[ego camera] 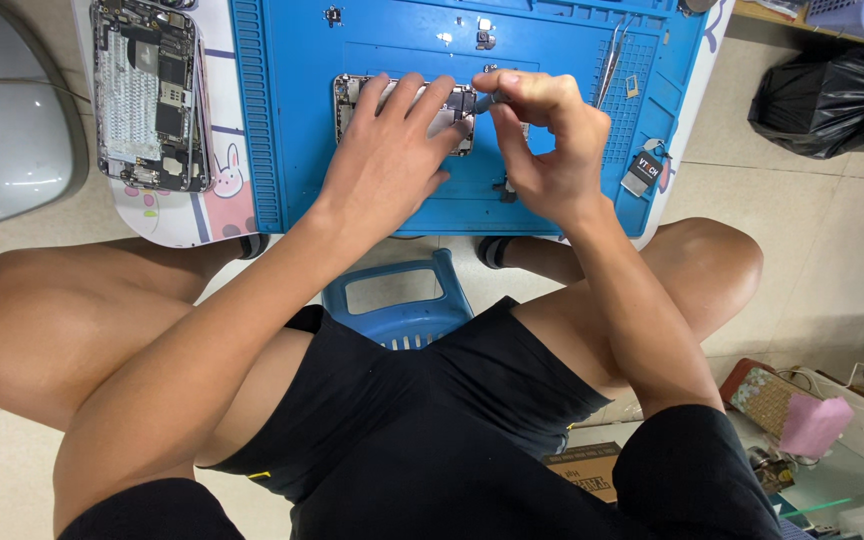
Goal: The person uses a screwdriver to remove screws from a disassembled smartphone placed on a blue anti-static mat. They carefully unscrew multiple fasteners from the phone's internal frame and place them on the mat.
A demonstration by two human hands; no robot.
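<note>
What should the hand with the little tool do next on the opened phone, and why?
Probably press the small tool gently down and turn it. The right hand pinches it with its tip at the upper edge of the opened phone, while the left hand lies flat on the phone, steadying it on the blue mat.

A seated person's left hand [389,150] lies flat over an opened phone [404,112] on a blue work mat [302,120], while the right hand [542,150], at its 3 o'clock, pinches a slim dark tool [488,100] whose tip meets the phone's right end. A second stripped phone body [147,92] lies at the mat's 9 o'clock, tweezers [610,62] at 2 o'clock, and a blue plastic stool [400,300] shows between the knees at 6 o'clock.
</note>
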